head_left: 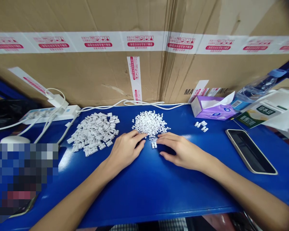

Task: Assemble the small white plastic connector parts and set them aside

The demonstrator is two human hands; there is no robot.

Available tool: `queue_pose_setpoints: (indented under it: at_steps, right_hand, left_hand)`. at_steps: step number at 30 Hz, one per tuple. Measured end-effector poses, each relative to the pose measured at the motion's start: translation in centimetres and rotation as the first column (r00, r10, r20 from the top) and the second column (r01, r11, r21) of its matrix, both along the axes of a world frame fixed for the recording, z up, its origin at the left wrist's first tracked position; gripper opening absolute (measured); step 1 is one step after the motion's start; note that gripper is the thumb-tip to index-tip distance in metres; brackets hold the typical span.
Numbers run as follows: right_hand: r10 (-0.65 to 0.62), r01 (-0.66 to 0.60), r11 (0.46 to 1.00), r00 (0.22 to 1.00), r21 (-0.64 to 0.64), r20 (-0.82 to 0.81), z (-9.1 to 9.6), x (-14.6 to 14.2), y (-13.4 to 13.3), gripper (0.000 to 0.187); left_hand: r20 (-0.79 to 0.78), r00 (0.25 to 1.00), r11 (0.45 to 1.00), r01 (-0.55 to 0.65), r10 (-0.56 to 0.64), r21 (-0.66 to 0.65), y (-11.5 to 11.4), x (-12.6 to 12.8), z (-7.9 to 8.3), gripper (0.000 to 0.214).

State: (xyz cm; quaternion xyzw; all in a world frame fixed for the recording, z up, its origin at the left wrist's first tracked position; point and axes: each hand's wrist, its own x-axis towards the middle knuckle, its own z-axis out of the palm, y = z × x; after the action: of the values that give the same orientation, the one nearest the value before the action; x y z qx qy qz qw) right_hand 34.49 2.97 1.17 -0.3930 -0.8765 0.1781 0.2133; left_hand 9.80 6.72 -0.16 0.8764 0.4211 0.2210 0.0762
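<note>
A heap of tiny white plastic pieces (150, 122) lies at the middle of the blue table. At its near left edge, the index fingertip of my left hand (127, 146) touches or nearly touches the pieces; thumb and fingers are apart. Just in front of the heap lies a small white plastic block (154, 145). Close to its right side is my right hand (180, 149), its thumb apart from the fingers, with nothing visible between them. Left of my left hand spreads a bigger pile of flat white plastic parts (95, 131).
A few white parts (201, 125) lie at the right, near a purple tissue box (210, 108) and a phone (250, 150). A plastic bottle (257, 86) leans behind them. A power strip (50, 114) with white cables stands at back left, before a cardboard wall (98, 77).
</note>
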Motion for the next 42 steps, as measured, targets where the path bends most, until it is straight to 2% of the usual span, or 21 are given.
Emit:
queue_pose_setpoints:
  at_steps: [7, 12, 18, 23, 27, 33, 37, 42]
  right_hand:
    - [0.013, -0.013, 1.000, 1.000, -0.005, -0.001, -0.1, 0.1, 0.1, 0.034]
    - [0.011, -0.011, 1.000, 1.000, -0.003, 0.004, 0.0, 0.1, 0.1, 0.034]
    - [0.014, -0.014, 1.000, 1.000, -0.005, -0.008, -0.1, 0.0, 0.1, 0.033]
    - [0.017, -0.017, 1.000, 1.000, 0.003, -0.002, -0.1, 0.1, 0.2, 0.032]
    - [-0.011, 0.011, 1.000, 1.000, 0.015, -0.009, -0.2, -0.5, 0.2, 0.028]
    - [-0.146, 0.146, 0.988, 0.989, 0.041, 0.012, -0.8, -1.7, 0.3, 0.026]
    - [-0.128, 0.128, 0.992, 0.992, 0.011, 0.016, -0.9, -1.7, 0.4, 0.023]
    - [-0.111, 0.111, 0.994, 0.994, 0.021, -0.006, -1.0, -1.6, 0.5, 0.021]
  left_hand:
    - [0.073, 0.997, 0.996, 0.026, -0.020, -0.084, 0.1, -0.3, 0.1, 0.013]
    - [0.083, 0.995, 0.996, 0.057, -0.051, -0.071, 0.1, -0.6, -0.1, 0.013]
    - [0.045, 0.999, 0.997, -0.011, 0.015, -0.080, 0.0, -0.2, -0.2, 0.023]
    - [0.051, 0.999, 0.994, 0.010, -0.004, -0.112, -0.1, -0.2, -0.1, 0.017]
    - [0.129, 0.991, 0.993, 0.060, -0.047, -0.097, -0.2, -0.3, 0.0, 0.015]
    - [0.252, 0.954, 0.971, 0.201, -0.165, -0.126, -0.7, 0.3, 0.0, 0.013]
    - [0.269, 0.936, 0.954, 0.269, -0.227, -0.133, -0.7, 0.5, -0.1, 0.028]
    - [0.334, 0.910, 0.943, 0.303, -0.245, -0.136, -0.7, 0.6, 0.0, 0.019]
